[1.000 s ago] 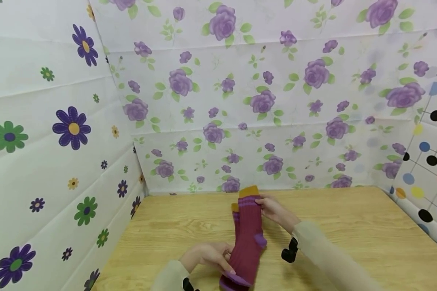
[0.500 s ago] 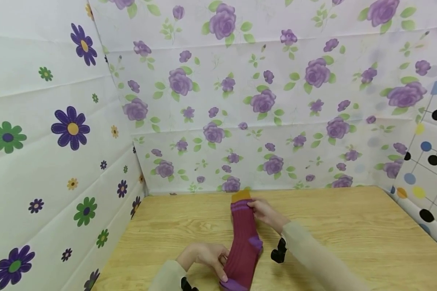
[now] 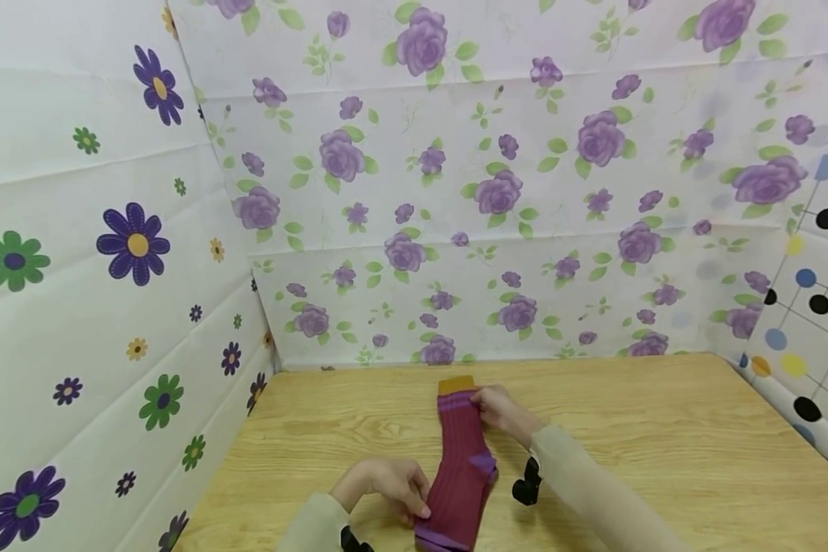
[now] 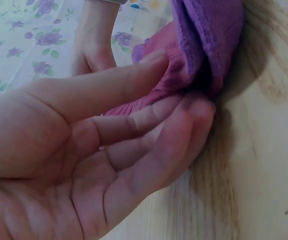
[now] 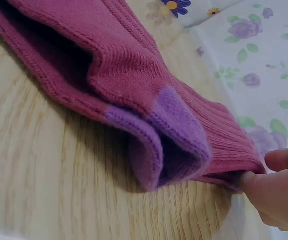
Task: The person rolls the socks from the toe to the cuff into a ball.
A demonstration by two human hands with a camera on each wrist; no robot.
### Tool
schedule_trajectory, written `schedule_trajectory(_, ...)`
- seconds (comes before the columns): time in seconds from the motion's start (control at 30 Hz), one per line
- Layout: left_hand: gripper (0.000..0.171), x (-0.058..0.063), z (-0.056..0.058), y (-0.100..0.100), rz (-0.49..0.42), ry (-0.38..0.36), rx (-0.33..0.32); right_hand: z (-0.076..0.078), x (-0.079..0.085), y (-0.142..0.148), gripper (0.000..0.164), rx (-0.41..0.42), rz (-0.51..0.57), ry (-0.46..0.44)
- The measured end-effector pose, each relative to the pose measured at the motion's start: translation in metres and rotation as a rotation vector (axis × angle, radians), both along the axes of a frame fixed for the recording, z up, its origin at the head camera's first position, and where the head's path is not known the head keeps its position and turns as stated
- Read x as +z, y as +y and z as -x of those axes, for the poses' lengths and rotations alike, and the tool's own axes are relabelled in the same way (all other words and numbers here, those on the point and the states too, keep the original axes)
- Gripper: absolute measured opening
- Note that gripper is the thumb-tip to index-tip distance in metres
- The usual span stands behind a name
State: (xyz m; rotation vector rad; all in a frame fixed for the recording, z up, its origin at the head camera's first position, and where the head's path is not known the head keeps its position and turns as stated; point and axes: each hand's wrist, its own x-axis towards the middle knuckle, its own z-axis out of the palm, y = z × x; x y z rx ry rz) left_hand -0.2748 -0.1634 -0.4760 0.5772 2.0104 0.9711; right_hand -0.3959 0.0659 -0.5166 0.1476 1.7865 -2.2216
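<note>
Two maroon socks [image 3: 461, 452] with purple heels and toes and a mustard cuff lie one over the other on the wooden table, toes towards me. My left hand [image 3: 393, 484] pinches their left edge near the toes, thumb on top and fingers underneath, as the left wrist view also shows around the purple toe ends [image 4: 219, 35]. At the cuff end my right hand [image 3: 502, 412] pinches the right edge just below the mustard band [image 3: 456, 385]. In the right wrist view the two purple heels [image 5: 181, 132] sit together, a gap between the layers.
The wooden table [image 3: 628, 429] extends to both sides of the socks. Behind it hangs a white cloth with purple roses [image 3: 400, 176]. A daisy-print cloth [image 3: 96, 322] borders the left, a dotted one [image 3: 807, 337] the right. Black wrist cameras [image 3: 527, 484] are strapped to both wrists.
The upper sock's cuff has moved left and down onto the lower sock, whose cuff stuck out at the left before. Both hands have shifted slightly left, the right one also towards me.
</note>
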Motion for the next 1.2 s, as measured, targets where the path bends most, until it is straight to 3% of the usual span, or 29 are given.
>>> schedule_trajectory(0.13, 0.018, 0.0, -0.002, 0.001, -0.031, 0.067, 0.048, -0.001, 0.002, 0.002, 0.044, -0.029, -0.072, 0.005)
schedule_trajectory(0.3, 0.011, -0.003, -0.001, 0.003, -0.075, 0.054, 0.088, -0.006, 0.007, 0.004, 0.005, -0.074, -0.171, 0.035)
schedule_trajectory(0.4, 0.01, -0.003, -0.001, 0.005, -0.075, 0.069, 0.08, -0.01, 0.012, 0.005, 0.012, -0.071, -0.206, 0.054)
schedule_trajectory(0.53, 0.014, -0.001, -0.001, 0.01, -0.081, 0.066, 0.071, -0.018, 0.02, 0.007, 0.045, -0.042, -0.317, 0.102)
schedule_trajectory(0.6, 0.016, -0.001, -0.001, 0.012, -0.083, 0.058, 0.067, -0.022, 0.023, 0.007, 0.047, -0.021, -0.386, 0.143)
schedule_trajectory(0.73, 0.019, -0.002, -0.001, 0.016, -0.091, 0.029, 0.064, -0.033, 0.026, 0.009, 0.036, 0.026, -0.533, 0.263)
schedule_trajectory(0.9, 0.02, -0.004, -0.002, 0.02, -0.094, 0.052, 0.061, -0.05, 0.029, 0.016, 0.025, 0.103, -0.752, 0.499)
schedule_trajectory(1.1, 0.025, 0.0, -0.005, 0.025, -0.031, 0.144, 0.083, -0.066, 0.029, 0.023, 0.021, 0.239, -0.907, 0.775)
schedule_trajectory(1.2, 0.025, 0.005, -0.007, 0.027, 0.018, 0.218, 0.074, -0.075, 0.029, 0.025, 0.017, 0.29, -0.982, 0.844)
